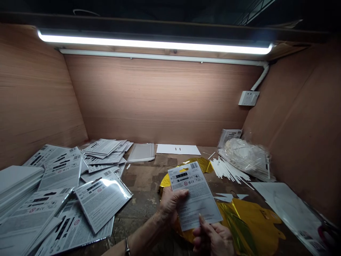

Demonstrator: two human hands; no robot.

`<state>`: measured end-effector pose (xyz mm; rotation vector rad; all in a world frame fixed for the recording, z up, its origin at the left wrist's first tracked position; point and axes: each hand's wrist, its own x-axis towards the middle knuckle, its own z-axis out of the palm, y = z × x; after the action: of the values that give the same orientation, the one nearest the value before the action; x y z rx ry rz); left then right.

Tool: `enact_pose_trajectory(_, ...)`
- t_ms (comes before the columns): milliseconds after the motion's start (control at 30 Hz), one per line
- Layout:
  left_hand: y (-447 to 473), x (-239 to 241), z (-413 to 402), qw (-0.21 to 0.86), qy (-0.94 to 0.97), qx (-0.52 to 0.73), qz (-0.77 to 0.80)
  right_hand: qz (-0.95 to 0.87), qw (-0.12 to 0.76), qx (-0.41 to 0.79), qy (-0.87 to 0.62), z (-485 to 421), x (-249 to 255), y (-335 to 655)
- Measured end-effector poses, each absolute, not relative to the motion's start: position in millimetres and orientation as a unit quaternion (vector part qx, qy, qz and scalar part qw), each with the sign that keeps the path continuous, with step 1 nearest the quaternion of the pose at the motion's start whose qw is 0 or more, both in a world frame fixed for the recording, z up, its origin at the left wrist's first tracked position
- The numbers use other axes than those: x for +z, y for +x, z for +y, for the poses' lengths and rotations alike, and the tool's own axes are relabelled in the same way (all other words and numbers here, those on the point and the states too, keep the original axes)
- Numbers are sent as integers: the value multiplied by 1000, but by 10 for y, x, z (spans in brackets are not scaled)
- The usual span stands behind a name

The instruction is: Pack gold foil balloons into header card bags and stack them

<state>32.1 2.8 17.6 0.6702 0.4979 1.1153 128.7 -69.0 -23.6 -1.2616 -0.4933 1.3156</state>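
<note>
A person holds a card (195, 192) in both hands, above the counter (145, 188) and right of its middle. The card is tilted, its printed side with a barcode and a gold patch near the top facing the wearer. The left hand (172, 202) grips its left edge, thumb laid flat on the print and fingers behind. The right hand (213, 236) pinches the bottom edge, thumb on the front and the other fingers curled under. A metal bracelet (127, 246) circles the left wrist.

Gold foil (259, 222) lies beneath and behind the card and spreads to the right, beside white scraps (225, 197). Past it, white sticks (226, 170) lie fanned out next to a crumpled clear bag (245, 153). A flat plastic sheet (289, 209) lies at the far right, with red-handled scissors (323, 233) partly in shadow at its near end.

On the left, similar cards form an overlapping heap (62, 169). Clear sleeves (141, 152) and a white strip (178, 149) with two small dark marks lie near the back wall (162, 99), under a lit tube (160, 43).
</note>
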Motion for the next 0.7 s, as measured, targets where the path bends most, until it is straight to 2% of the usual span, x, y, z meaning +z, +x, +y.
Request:
enact_pose_trajectory(567, 418, 97, -89, 768, 307, 507, 241, -206, 584, 548, -562, -696, -241, 1307)
enact_pose_trajectory(700, 371, 138, 74, 783, 301, 481, 254, -261, 562, 541, -569, -707, -131, 1303)
